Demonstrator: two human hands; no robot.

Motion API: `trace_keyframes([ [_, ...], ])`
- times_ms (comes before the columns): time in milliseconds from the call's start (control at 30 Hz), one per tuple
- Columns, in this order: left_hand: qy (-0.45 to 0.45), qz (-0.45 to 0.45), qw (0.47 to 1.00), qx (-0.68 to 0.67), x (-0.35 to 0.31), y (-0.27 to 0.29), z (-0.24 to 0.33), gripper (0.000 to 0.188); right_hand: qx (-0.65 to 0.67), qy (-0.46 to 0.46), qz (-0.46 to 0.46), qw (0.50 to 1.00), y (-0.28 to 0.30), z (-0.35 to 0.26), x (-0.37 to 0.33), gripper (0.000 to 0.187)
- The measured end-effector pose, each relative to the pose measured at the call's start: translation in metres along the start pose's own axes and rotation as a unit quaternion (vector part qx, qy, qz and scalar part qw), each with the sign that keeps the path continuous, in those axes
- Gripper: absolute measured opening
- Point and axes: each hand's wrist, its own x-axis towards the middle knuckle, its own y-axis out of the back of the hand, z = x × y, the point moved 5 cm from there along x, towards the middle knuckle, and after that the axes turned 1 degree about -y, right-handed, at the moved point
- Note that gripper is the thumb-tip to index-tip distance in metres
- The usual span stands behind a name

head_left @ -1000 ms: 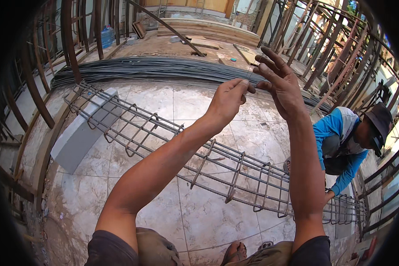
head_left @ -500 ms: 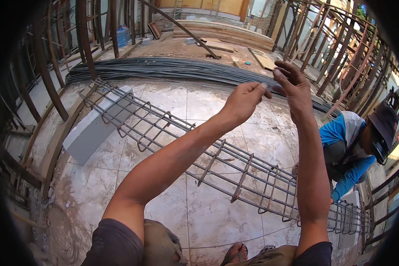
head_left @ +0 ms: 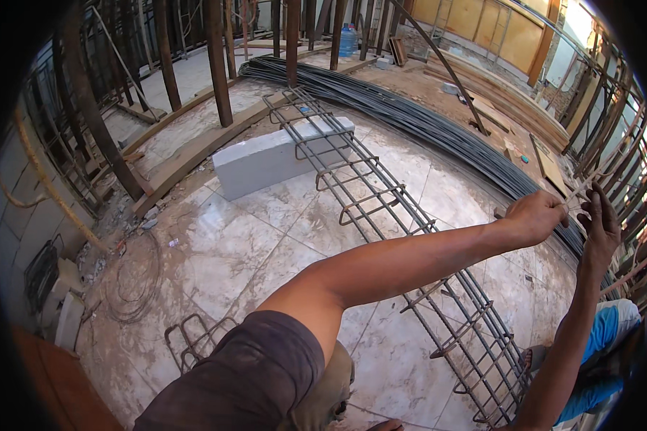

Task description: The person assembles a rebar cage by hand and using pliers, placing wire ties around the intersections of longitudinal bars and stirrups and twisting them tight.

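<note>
Raised at the right of the head view, my left hand [head_left: 533,219] is closed in a pinch. Pale thin strands that look like wire [head_left: 576,204] show at its fingertips, partly lost against the background. Just beside it my right hand [head_left: 601,228] is held up, fingers stretched and thumb apart; I cannot make out anything gripped in it. Below my arms a long rebar cage [head_left: 381,188] of steel bars and square stirrups runs diagonally. Its far end rests on a white block [head_left: 266,164], and my left forearm hides part of its middle.
A bundle of long steel bars [head_left: 402,108] curves behind the cage. Another person's blue sleeve [head_left: 602,332] is close at the lower right. Wooden posts [head_left: 218,65] stand at the left. A smaller rebar piece [head_left: 194,337] and coiled wire [head_left: 133,287] lie at the lower left.
The view has swung left, so the cage, block and both hands appear farther right or at a new angle. My hands stay raised close together; the left keeps its pinch.
</note>
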Motion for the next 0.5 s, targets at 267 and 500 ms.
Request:
trace_keyframes([
  [267,-0.045,0.009,0.999,0.018,0.006,-0.01,-0.015,0.039,0.029,-0.147,0.042,0.988,-0.006,0.008,-0.006,0.034],
  [500,-0.109,-0.03,0.993,-0.017,-0.004,-0.014,0.014,0.034,0.141,-0.049,-0.188,0.971,-0.034,-0.033,-0.011,0.054],
])
